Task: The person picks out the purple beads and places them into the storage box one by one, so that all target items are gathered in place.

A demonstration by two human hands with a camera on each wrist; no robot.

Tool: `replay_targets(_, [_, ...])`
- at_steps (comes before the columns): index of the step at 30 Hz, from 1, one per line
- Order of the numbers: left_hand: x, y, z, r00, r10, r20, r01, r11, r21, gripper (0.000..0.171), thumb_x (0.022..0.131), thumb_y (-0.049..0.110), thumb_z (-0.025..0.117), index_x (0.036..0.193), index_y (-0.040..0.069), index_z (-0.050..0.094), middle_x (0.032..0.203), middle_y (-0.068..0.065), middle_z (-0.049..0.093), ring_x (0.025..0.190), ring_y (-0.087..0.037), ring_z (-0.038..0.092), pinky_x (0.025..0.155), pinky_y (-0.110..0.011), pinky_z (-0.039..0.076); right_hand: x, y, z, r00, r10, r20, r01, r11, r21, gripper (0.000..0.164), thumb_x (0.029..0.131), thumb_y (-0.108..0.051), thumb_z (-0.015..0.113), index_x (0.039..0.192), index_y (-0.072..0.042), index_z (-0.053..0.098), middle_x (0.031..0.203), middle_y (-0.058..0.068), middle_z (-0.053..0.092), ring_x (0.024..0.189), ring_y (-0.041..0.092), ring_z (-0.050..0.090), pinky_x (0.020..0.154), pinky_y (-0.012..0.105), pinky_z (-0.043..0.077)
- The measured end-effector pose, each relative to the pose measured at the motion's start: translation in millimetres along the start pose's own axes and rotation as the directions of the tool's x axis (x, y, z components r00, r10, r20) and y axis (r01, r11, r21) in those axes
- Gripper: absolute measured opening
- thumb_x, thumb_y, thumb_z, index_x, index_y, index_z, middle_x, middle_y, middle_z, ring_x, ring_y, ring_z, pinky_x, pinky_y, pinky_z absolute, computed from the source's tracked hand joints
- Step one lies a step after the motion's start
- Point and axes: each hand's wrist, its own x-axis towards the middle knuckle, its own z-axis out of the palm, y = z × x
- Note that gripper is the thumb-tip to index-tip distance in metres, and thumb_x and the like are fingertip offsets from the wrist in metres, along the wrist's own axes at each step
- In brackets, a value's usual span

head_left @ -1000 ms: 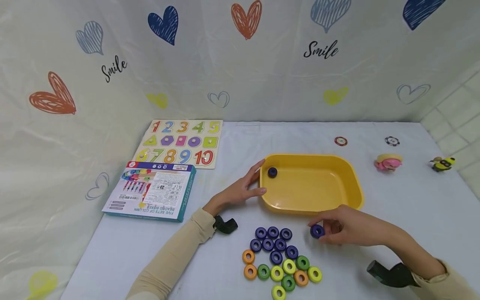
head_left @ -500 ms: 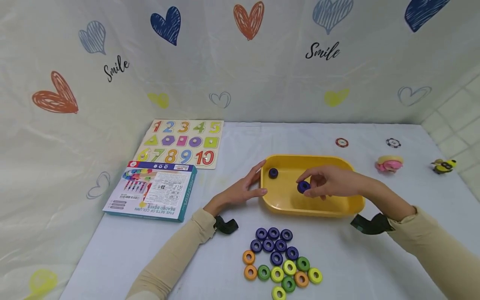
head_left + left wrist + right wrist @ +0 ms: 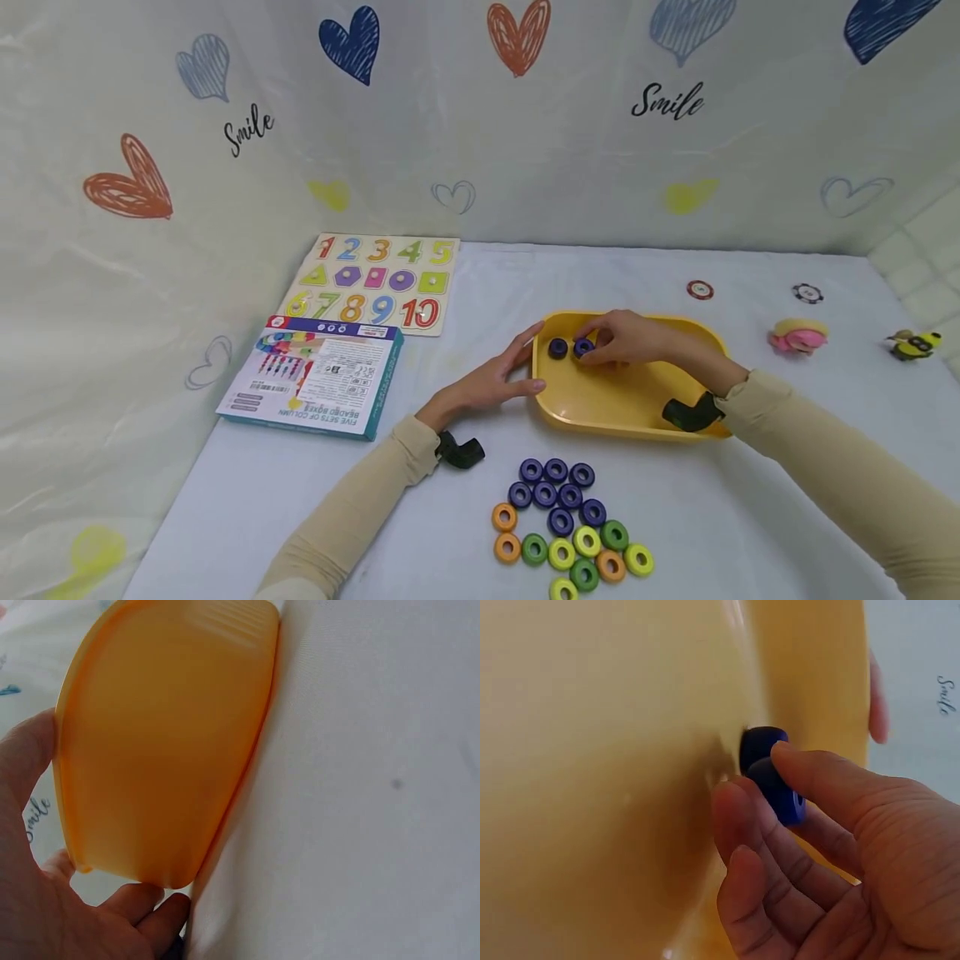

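My left hand (image 3: 491, 379) holds the left end of a yellow plastic tray (image 3: 637, 408), its thumb and fingers spread about the outer rim and end wall. Inside the tray, my right hand (image 3: 626, 337) pinches a dark blue ring bead (image 3: 584, 347) between thumb and fingers. Just left of it, a second dark blue bead (image 3: 557, 348) sits near the tray's left wall. In the right wrist view the pinched bead (image 3: 784, 799) partly overlaps the other bead (image 3: 761, 742); whether they touch I cannot tell.
Several blue beads (image 3: 545, 495), with orange, green and yellow ones (image 3: 587, 541), lie in front of the tray. A bead box (image 3: 311, 375) and a number board (image 3: 375, 283) are at left. Two chips (image 3: 700, 290) and small toys (image 3: 799, 337) are at right.
My right hand has carried one blue bead from in front of the tray into it, leftward beside the other bead. The left hand has stayed at the tray's end. The view has shifted slightly.
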Motion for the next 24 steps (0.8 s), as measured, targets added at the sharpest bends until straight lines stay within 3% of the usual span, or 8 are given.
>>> replay_targets(8, [1.7, 3.7, 0.8, 1.000, 0.001, -0.003, -0.001, 1.000, 0.020, 0.083, 0.079, 0.061, 0.053, 0.140, 0.047, -0.001, 0.147, 0.008, 0.021, 0.131, -0.003, 0.020, 0.108, -0.039, 0.015, 4, 5, 6, 0.998, -0.044, -0.054, 0.041, 0.997, -0.070, 0.037, 0.082, -0.021, 0.067, 0.112, -0.001, 0.059, 0.069, 0.002, 0.057, 0.055, 0.015, 0.052, 0.051, 0.025, 0.045])
replay_targets(19, [0.9, 0.9, -0.1, 1.000, 0.031, 0.002, -0.031, 0.999, 0.008, 0.084, 0.080, 0.060, 0.053, 0.142, 0.042, -0.001, 0.147, 0.005, 0.022, 0.131, -0.003, 0.020, 0.108, -0.037, 0.015, 1, 3, 4, 0.996, -0.048, -0.073, 0.042, 0.996, -0.074, 0.037, 0.083, -0.016, 0.065, 0.114, 0.002, 0.057, 0.070, 0.002, 0.060, 0.056, 0.016, 0.053, 0.051, 0.026, 0.045])
replay_targets(24, [-4.5, 14.9, -4.0, 0.999, 0.039, 0.036, -0.039, 0.999, 0.000, 0.080, 0.088, 0.042, 0.054, 0.144, 0.033, -0.002, 0.148, -0.003, 0.019, 0.132, -0.007, 0.019, 0.107, -0.037, 0.016, 1, 3, 5, 0.996, -0.047, -0.078, 0.042, 0.997, -0.071, 0.038, 0.084, -0.016, 0.064, 0.115, 0.004, 0.056, 0.073, 0.004, 0.062, 0.058, 0.018, 0.055, 0.053, 0.027, 0.046])
